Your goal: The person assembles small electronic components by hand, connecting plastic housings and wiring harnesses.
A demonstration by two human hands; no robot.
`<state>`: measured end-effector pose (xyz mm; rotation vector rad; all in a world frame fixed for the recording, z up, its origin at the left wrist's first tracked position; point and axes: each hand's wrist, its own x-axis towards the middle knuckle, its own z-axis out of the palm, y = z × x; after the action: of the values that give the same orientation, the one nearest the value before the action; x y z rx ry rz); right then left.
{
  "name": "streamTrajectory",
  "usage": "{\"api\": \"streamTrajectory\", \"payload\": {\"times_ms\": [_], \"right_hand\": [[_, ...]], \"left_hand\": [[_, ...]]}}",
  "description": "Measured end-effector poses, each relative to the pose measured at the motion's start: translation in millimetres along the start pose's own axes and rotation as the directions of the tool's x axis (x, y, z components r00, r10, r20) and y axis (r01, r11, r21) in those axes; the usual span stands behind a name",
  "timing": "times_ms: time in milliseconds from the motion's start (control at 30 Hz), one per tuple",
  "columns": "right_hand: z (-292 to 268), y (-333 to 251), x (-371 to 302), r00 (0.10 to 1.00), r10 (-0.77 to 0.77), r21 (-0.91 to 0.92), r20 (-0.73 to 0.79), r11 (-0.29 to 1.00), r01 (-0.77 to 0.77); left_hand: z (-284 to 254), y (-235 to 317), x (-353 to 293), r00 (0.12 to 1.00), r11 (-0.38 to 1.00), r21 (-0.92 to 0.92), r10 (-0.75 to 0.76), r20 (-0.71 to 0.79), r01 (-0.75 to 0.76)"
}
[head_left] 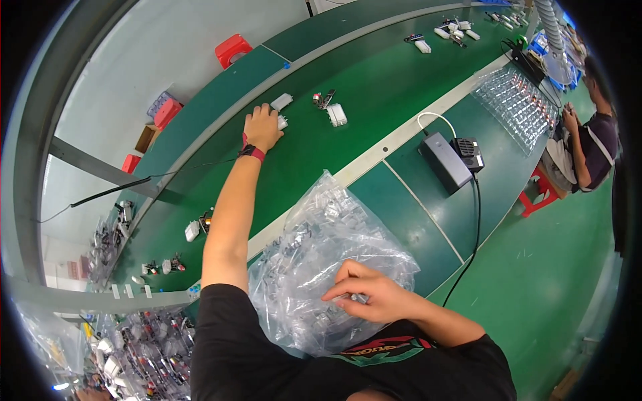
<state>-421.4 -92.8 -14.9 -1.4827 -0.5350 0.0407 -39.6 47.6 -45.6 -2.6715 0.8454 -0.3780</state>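
My left hand [263, 128], with a red and dark band on its wrist, reaches far over the green belt. Its fingers bend down round a small white plastic part [282, 122], which shows between thumb and forefinger. Just beyond the fingertips lies a second white part [282, 101]. Close to my body, my right hand [374, 294] hovers over a large clear plastic bag [314, 267]. Thumb and fingers there are drawn together in a pinch; what they hold, if anything, cannot be made out. Many small clear and whitish pieces fill the bag.
On the belt [381, 87] lie more white parts with wires, one white unit [336, 115] right of my left hand. A black power adapter [445, 162] with cables sits on the right-hand table. Beyond it are a bubble-wrap sheet [515, 107] and a seated person [588, 147].
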Motion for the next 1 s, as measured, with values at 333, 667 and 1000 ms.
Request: {"api": "streamTrajectory", "payload": {"times_ms": [333,667,1000], "right_hand": [[-37,-8,23,0.939,0.308,0.878,-0.153,0.479,-0.014],[-31,-9,28,0.918,0.268,0.674,-0.292,0.738,-0.001],[-7,-16,43,0.89,-0.269,0.148,-0.369,0.928,0.342]], "left_hand": [[-27,-10,2,0.983,0.988,-0.155,-0.021,-0.18,-0.007],[-101,-20,-134,0.911,-0.386,-0.922,-0.372,0.176,0.02],[-141,15,-258,0.914,-0.84,-0.484,-0.367,0.174,-0.245]]}}
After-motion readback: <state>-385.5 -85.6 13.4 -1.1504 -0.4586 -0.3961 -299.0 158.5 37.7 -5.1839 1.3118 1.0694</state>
